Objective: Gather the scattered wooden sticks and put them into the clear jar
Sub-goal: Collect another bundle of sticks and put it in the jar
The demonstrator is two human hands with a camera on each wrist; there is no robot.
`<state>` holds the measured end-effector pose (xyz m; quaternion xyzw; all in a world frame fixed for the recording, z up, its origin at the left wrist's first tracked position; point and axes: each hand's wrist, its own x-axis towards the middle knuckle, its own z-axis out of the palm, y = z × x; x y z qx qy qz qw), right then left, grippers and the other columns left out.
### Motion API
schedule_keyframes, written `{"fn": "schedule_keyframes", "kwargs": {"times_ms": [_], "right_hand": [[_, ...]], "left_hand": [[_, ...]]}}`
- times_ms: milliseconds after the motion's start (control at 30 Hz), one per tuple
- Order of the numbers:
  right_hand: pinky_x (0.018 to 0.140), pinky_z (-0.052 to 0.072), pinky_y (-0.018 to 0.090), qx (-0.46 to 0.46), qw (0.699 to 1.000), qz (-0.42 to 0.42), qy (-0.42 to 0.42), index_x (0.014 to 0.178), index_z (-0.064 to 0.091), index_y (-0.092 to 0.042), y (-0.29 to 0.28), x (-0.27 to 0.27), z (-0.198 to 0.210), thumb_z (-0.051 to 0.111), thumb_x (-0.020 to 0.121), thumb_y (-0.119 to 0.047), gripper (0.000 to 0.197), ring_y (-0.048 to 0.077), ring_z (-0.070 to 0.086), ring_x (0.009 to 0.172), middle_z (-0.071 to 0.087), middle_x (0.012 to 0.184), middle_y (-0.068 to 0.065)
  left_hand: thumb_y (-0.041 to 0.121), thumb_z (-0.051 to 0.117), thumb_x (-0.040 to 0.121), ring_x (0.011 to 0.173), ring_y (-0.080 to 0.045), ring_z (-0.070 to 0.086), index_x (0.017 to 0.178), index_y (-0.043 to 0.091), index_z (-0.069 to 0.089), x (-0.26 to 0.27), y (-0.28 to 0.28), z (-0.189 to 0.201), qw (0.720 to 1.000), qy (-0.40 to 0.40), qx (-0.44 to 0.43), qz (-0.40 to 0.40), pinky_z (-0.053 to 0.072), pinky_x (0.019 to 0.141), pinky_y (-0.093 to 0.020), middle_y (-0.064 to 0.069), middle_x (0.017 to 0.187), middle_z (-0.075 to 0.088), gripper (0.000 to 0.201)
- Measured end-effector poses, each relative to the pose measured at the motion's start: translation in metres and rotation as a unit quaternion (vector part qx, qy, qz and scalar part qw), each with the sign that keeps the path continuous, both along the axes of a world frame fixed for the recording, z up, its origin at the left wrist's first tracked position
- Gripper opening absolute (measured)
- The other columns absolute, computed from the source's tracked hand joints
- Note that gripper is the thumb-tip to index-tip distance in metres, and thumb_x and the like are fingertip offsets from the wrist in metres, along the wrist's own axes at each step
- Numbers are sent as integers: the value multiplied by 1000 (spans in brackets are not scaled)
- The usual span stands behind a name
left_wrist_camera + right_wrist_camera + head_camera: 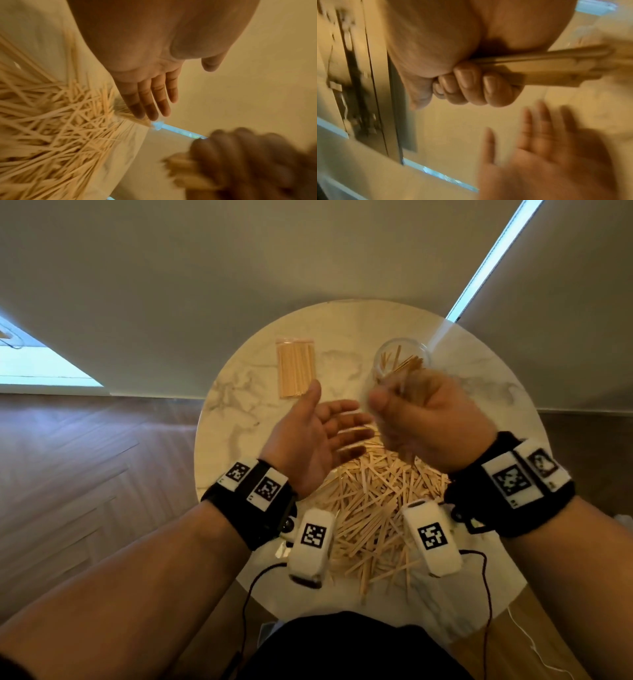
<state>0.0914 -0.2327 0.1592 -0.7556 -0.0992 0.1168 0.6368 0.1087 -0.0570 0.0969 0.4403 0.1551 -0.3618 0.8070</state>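
Observation:
A heap of thin wooden sticks lies on the round marble table, seen blurred in the left wrist view as the stick heap. The clear jar stands at the far right with several sticks in it. My right hand is raised in front of the jar and grips a bundle of sticks in its fist. My left hand hovers open beside it, palm up, fingers straight, holding nothing.
A clear bag of packed sticks lies at the table's far left. Wood floor surrounds the table. Cables run from the wrist cameras over the near edge. A curtain hangs behind.

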Motion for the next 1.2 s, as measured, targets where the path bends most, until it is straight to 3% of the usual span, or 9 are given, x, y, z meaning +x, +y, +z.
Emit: {"fn": "schedule_keyframes", "kwargs": {"times_ms": [133,233,400,600,700,767,900,1000,1200], "right_hand": [[48,33,28,254,966,11,-42,58,53,-21,8,12,17,72,88,-51,47,18,35,35,41,44,1],[53,39,32,244,969,-7,-47,60,53,-4,15,14,8,72,89,-48,56,21,43,38,48,47,8],[66,49,40,201,979,-6,-43,76,64,-10,15,8,-9,77,89,-38,33,29,59,59,62,64,6],[51,36,37,202,979,-38,5,63,44,4,22,7,-18,76,82,-57,71,24,38,43,38,48,12],[52,34,33,192,979,-70,-9,59,49,-6,11,12,-23,64,88,-64,67,27,34,44,39,48,7],[53,31,39,206,970,-124,-18,57,49,-15,-5,23,-26,61,92,-61,58,28,31,44,37,47,5],[55,35,38,237,922,-304,-27,56,46,-19,-40,58,-32,60,100,-46,54,22,38,46,39,48,2],[61,43,38,214,893,-392,-50,55,49,-23,-54,90,-37,55,102,-43,51,23,46,50,45,51,2],[69,50,32,40,912,-407,-34,71,72,-16,-61,124,-70,43,107,-50,56,15,59,62,67,61,-5]], "left_hand": [[67,33,102,124,-40,63,144,-2,51,-22,-14,-5,995,77,-70,-4,40,115,-52,-26,140,60,83],[62,33,104,116,-37,65,128,-1,62,-28,-26,2,984,94,-148,29,44,111,-49,-23,124,67,74],[54,30,108,140,-42,47,157,4,36,-19,-31,6,972,106,-206,35,46,109,-50,-27,156,42,70],[40,29,111,103,-32,74,123,0,68,-22,-38,8,983,74,-164,27,62,85,-42,-23,110,73,57],[37,35,110,118,-38,67,133,2,63,-16,-42,5,998,16,-54,-19,53,104,-51,-26,128,68,50],[29,43,109,109,-39,70,126,1,65,-2,-43,-1,992,-65,90,-55,53,99,-49,-28,125,68,39],[30,67,97,90,-9,67,106,25,69,33,-49,-16,849,-319,397,-141,57,87,-34,7,99,73,11],[34,72,90,110,-9,60,130,26,58,58,-62,-18,759,-411,476,-167,53,93,-32,9,125,64,43],[48,86,76,140,-23,47,156,10,32,101,-98,-23,746,-407,490,-195,39,105,-29,-8,154,48,104]]}}
